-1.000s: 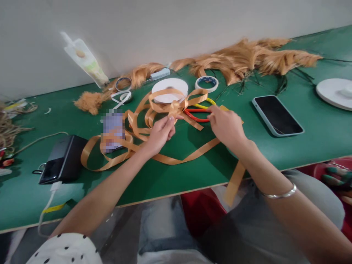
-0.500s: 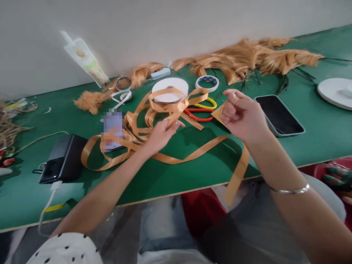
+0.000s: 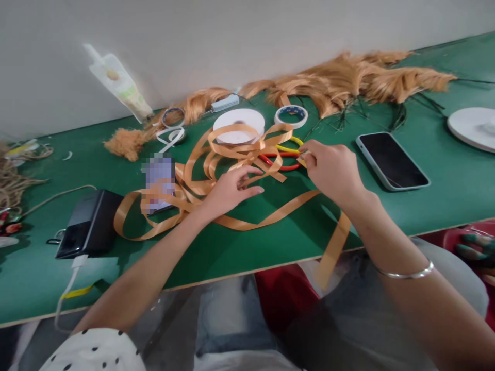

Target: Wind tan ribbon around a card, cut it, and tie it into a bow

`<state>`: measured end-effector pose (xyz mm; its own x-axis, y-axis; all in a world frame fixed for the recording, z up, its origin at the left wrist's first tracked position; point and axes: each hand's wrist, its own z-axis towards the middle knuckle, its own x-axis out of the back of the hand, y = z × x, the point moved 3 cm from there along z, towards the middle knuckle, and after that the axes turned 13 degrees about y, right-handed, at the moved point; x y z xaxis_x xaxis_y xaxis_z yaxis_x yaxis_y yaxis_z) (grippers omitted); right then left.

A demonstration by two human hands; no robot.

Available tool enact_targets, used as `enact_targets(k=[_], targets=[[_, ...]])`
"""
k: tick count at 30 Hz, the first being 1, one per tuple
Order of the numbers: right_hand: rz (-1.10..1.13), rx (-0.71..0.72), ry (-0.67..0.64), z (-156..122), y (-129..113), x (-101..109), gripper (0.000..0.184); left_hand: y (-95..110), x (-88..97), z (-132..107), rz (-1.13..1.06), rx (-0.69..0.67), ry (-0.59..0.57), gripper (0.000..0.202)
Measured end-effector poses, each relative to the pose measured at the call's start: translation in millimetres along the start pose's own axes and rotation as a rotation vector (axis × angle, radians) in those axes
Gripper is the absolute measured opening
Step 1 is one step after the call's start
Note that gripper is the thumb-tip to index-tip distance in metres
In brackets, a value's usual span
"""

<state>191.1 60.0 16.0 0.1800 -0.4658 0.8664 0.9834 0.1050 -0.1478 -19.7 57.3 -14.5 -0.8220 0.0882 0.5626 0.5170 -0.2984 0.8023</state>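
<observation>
A tan satin ribbon [image 3: 266,220] lies in loose loops across the green table, and one end hangs over the front edge. My left hand [image 3: 232,190] has a strand of it among its fingers, below raised loops; the thumb stands apart from the index finger. My right hand [image 3: 334,167] is closed in a pinch beside red and yellow looped handles [image 3: 284,161], which look like scissors. A small tan piece shows by its fingertips; whether they grip it is hidden. Behind the loops is a white spool [image 3: 240,119].
A phone [image 3: 392,161] lies right of my right hand. A tape roll [image 3: 291,117] sits behind the handles. Tan fibre bundles [image 3: 340,82] line the wall. A black power bank [image 3: 91,221] and a pixelated object [image 3: 158,180] are on the left. A white disc [image 3: 474,128] lies far right.
My right hand has come down and slightly left, turning its back upward, with fingertips close to the handles. My left thumb and index finger have spread apart, and the ribbon loops have shifted slightly.
</observation>
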Motion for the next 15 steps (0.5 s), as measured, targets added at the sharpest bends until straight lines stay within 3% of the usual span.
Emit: enact_targets(k=[3,6,11,15], targets=[[0.014,-0.012,0.012,0,0,-1,0.031,2,-0.4,-1,0.082,-0.028,0.002,0.028],[0.018,-0.007,0.006,-1,-2,-2,0.032,3,0.2,-1,0.097,0.010,0.049,0.038],[-0.001,-0.009,-0.001,-1,-2,-2,0.029,0,4.2,0,-0.070,0.110,0.217,0.042],[0.104,-0.133,0.084,1,7,0,0.024,-8,7.7,3,-0.234,0.147,0.365,0.039]])
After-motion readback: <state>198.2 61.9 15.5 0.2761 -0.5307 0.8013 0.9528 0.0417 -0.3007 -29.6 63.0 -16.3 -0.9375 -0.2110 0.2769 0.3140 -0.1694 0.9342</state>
